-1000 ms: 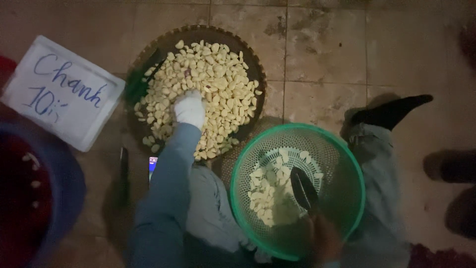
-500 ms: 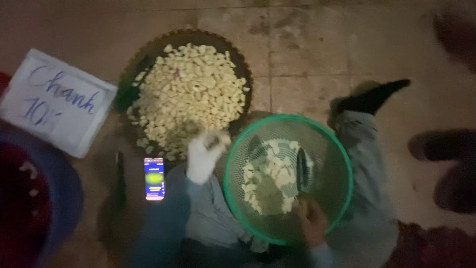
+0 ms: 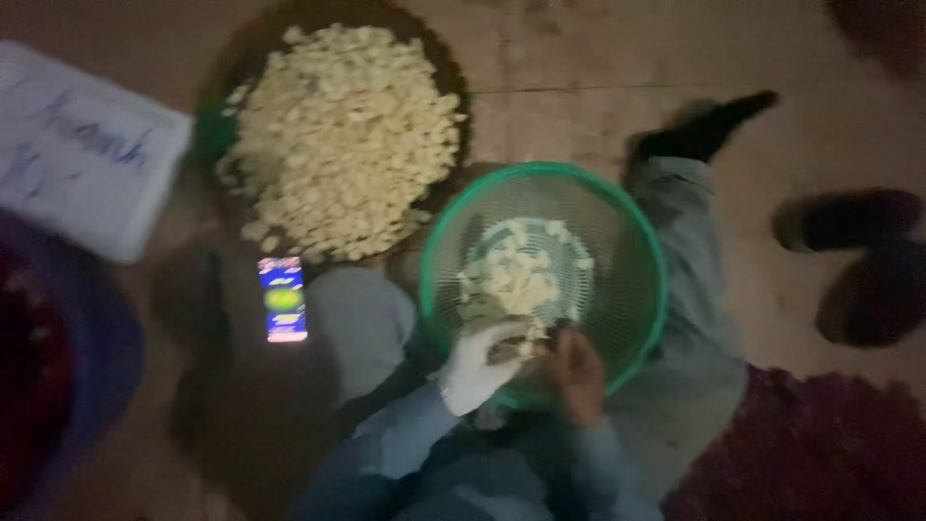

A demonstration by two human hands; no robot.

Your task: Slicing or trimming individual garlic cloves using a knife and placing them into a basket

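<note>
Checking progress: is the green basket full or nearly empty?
Nearly empty: the green basket holds only a small pile of pale pieces, with bare mesh around it.

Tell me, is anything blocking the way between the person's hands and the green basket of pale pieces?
Nothing visible does. The gloved left hand and the bare right hand meet at the near rim of the green basket, right beside the pale pieces. The picture is too blurred to tell what the hands hold.

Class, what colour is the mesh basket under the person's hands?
Green basket, clearest in the head view.
</note>
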